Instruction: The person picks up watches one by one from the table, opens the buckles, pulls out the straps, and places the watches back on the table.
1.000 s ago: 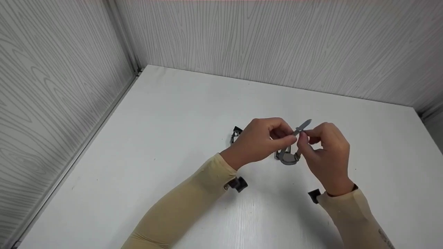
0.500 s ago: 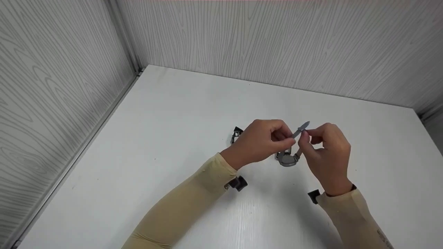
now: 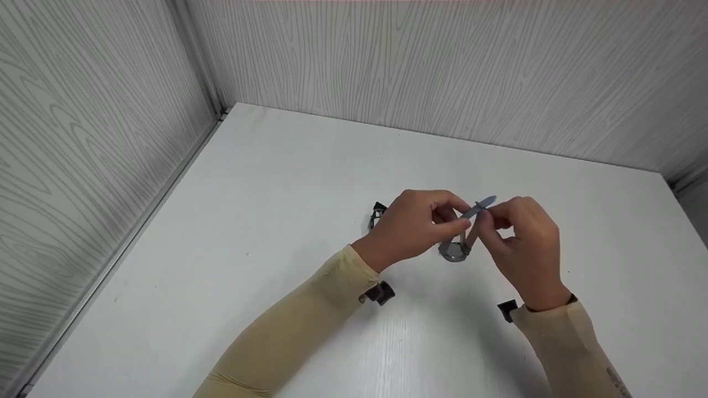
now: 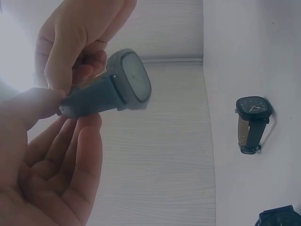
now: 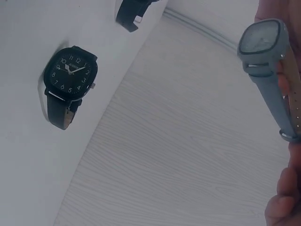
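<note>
Above the white table, both hands hold a blue-grey wristwatch with a rounded-square face, its case hanging below the fingers. In the head view my left hand pinches the strap between thumb and fingers. Close beside it, my right hand pinches the strap near the buckle, and the pointed strap end sticks out up and to the right. The left wrist view shows the watch side on, fingertips at its buckle end. From the right wrist, the watch shows its face, strap and a buckle loop at the bottom.
A black wristwatch lies on the table, partly hidden behind my left hand in the head view. Two dark watches appear in the right wrist view, one black with white numerals and another strap. Wood-grain panels border the table.
The watch case has shifted slightly left and tilted, and the strap end now lies at a flatter angle. Both hands keep their pinch, with only small finger movements.
</note>
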Tool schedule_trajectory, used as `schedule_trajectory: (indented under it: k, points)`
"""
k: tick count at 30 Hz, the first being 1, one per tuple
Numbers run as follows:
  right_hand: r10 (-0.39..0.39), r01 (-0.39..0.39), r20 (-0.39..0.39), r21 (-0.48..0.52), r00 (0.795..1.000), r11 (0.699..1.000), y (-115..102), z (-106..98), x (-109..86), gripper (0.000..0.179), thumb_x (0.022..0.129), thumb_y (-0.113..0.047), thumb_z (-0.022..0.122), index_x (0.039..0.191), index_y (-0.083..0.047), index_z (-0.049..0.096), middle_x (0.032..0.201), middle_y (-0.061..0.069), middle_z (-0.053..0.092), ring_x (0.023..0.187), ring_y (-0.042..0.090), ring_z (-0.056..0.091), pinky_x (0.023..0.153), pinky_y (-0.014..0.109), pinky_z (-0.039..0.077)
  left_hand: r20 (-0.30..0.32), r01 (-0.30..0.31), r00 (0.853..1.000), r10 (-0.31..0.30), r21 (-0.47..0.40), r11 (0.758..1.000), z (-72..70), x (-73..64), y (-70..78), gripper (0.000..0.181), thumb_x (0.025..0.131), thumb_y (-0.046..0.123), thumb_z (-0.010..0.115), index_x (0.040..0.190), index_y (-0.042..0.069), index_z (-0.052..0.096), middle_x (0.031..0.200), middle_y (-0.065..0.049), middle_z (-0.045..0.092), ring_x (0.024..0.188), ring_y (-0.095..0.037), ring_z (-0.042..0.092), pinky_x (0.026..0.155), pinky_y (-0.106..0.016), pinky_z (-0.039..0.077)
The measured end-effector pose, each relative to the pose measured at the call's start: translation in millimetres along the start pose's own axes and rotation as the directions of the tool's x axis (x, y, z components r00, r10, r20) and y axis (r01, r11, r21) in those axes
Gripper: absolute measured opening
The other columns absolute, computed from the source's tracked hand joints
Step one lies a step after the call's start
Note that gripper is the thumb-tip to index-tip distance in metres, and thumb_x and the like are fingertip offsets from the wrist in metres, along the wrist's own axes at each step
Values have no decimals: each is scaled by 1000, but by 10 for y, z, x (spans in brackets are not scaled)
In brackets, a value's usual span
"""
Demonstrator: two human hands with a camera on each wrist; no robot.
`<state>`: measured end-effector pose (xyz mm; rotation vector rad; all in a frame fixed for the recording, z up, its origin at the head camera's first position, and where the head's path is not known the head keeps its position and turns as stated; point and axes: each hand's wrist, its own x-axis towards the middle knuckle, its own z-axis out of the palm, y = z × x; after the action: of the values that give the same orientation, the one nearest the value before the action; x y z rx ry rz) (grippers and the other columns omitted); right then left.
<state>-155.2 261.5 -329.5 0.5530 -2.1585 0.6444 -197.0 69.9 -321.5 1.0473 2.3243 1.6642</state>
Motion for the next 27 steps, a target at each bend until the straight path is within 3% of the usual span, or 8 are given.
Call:
schedule_trajectory:
  k: [6, 10, 20, 27]
  points:
    - [37, -40, -100, -27, 994, 999, 20, -16, 23, 5, 81, -3, 61, 75, -2, 60, 69, 8, 57, 66, 14, 52, 64, 17, 39, 47, 41, 998, -41, -7, 999, 26, 3, -14, 11, 88, 25, 67, 97, 20, 69, 76, 15, 67, 71, 1, 64, 62, -21, 50]
    - [89, -93, -132, -19, 987, 996, 50, -50, 30, 9, 82, -5, 61, 75, -1, 60, 68, 9, 56, 65, 11, 48, 62, 18, 35, 63, 27, 998, -26, -5, 1000, 23, 2, -15, 8, 87, 24, 67, 94, 21, 67, 77, 14, 66, 72, 0, 63, 66, -21, 50]
    - [149, -150, -137, 2, 979, 989, 97, -100, 12, 7, 82, -6, 62, 76, -1, 61, 69, 8, 57, 65, 9, 44, 59, 18, 32, -44, 11, 999, -11, 12, 1000, -42, 7, -4, 10, 88, 26, 66, 97, 22, 65, 82, 17, 66, 76, 2, 63, 71, -19, 50]
    - [137, -138, -85, -13, 987, 990, 81, -60, -6, 7, 83, -7, 62, 78, -3, 62, 71, 7, 58, 68, 7, 48, 62, 18, 37, -7, 39, 999, -39, 83, 996, -162, 5, -42, 11, 88, 26, 65, 98, 22, 61, 83, 17, 67, 79, 3, 62, 75, -23, 49]
